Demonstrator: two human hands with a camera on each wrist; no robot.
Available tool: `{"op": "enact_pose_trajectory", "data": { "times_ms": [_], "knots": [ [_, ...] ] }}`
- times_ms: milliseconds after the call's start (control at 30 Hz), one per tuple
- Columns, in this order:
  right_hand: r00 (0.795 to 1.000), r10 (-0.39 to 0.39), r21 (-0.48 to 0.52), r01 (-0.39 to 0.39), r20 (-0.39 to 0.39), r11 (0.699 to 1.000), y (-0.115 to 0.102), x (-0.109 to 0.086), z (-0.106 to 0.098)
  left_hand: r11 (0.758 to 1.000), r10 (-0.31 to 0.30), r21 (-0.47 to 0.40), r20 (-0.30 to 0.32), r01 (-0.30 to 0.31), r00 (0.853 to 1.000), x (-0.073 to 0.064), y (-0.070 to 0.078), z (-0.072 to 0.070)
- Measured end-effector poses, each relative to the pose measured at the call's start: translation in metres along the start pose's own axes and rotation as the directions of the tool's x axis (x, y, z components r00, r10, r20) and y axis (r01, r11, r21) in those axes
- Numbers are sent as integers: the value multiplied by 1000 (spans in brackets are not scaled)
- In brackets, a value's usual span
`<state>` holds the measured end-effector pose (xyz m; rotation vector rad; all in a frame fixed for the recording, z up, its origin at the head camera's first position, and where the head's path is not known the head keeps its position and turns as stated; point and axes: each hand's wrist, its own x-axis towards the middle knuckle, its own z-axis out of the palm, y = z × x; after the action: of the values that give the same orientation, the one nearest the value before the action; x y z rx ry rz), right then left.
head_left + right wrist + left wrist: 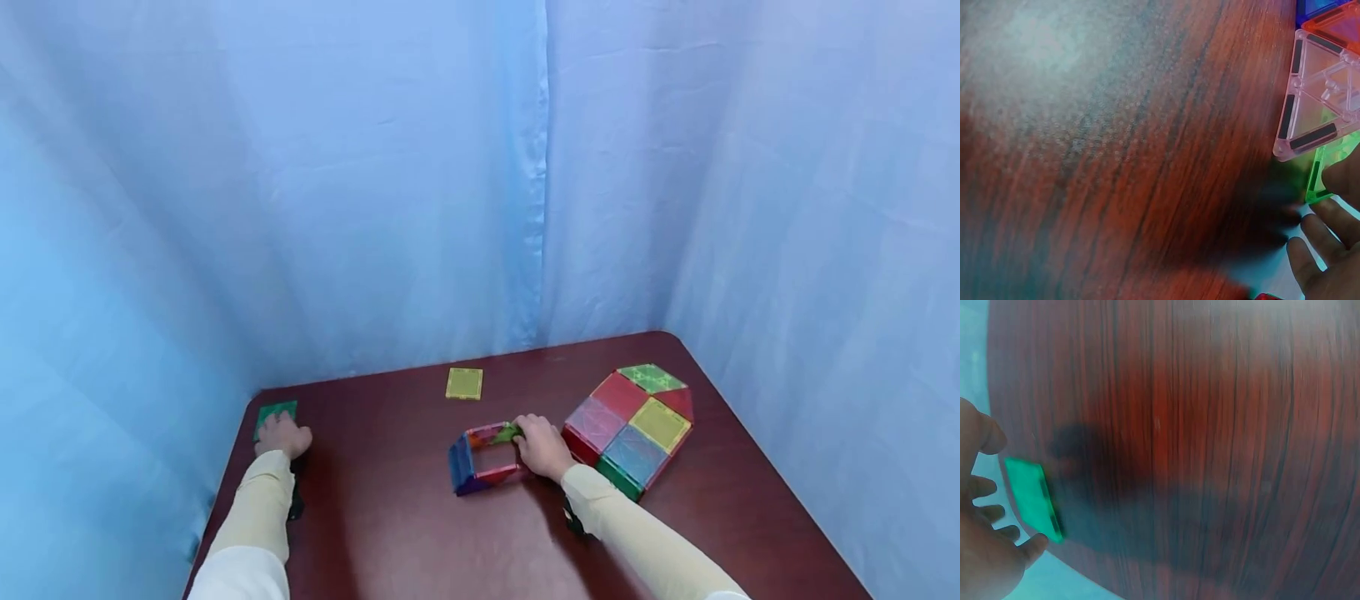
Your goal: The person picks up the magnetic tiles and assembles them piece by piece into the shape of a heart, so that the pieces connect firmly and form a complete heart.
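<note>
At the table's far left corner, my left hand hovers over a green square magnetic tile. In the left wrist view its fingers are spread close beside that tile. My right hand pinches a light green magnetic tile between thumb and fingers, at the right end of a small ring of standing tiles. The ring has a blue side on the left and a pink triangular tile next to the light green one. Its right side is partly hidden by the hand.
A larger tile block, with red, clear, yellow and green panels, stands close to the right of my right hand. One yellow square tile lies flat near the back edge. Blue curtains hang behind the dark wooden table.
</note>
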<state>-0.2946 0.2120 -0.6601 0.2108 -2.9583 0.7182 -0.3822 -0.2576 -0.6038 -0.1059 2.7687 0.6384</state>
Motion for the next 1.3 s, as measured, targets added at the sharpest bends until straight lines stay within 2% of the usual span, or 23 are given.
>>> {"op": "enact_pose_trajectory", "data": {
  "times_ms": [100, 200, 300, 367, 433, 500, 600, 700, 767, 833, 900, 1000, 1067, 1233, 1300],
  "knots": [
    [1000, -9, -4, 9, -2, 1000, 1, -3, 2, 1000, -18, 8, 39, 17, 999, 1, -11, -7],
    [1000, -20, -6, 20, -1, 1000, 0, -4, 1, 999, -8, 33, 54, 6, 998, 3, -18, -5],
    [1000, -17, -14, 17, 4, 1000, 0, -3, -2, 999, 7, 47, 69, -10, 998, 9, -19, 5],
    [1000, -24, -18, 24, 11, 1000, -1, -5, -2, 998, 13, 60, 63, -17, 998, 4, -22, 17],
    [999, -26, -16, 27, 18, 1000, -2, -5, -1, 997, 33, 72, 35, -35, 999, -2, -19, 27],
    [999, -28, -15, 28, 19, 999, -2, -6, -1, 990, 85, 114, -6, -83, 996, -9, -14, 34],
    [999, -20, -11, 21, 31, 1000, -2, -5, -1, 963, 199, 190, -37, -189, 979, -22, -4, 45],
    [999, -9, -2, 10, 38, 1000, -1, -5, -2, 922, 323, 238, -35, -306, 946, -33, 6, 56],
    [999, 4, 7, -4, 41, 1000, 0, -5, -3, 902, 381, 237, -48, -360, 923, -38, 12, 64],
    [999, 10, 29, -11, 40, 1000, 0, -4, -3, 898, 406, 219, -81, -381, 910, -39, 17, 70],
    [999, 6, 44, -8, 43, 999, 1, -3, -3, 913, 387, 185, -107, -364, 916, -36, 20, 76],
    [998, -8, 73, 4, 62, 997, 2, -2, -1, 949, 306, 113, -115, -294, 945, -31, 26, 86],
    [998, -22, 85, 16, 66, 996, 2, -2, 0, 961, 268, 94, -117, -258, 956, -28, 32, 89],
    [997, -25, 105, 17, 78, 994, 0, -2, -5, 962, 255, 134, -118, -239, 960, -27, 52, 90],
    [995, -21, 106, 10, 99, 994, 0, -3, -8, 965, 236, 142, -96, -221, 967, -28, 58, 89]
  ]
}}
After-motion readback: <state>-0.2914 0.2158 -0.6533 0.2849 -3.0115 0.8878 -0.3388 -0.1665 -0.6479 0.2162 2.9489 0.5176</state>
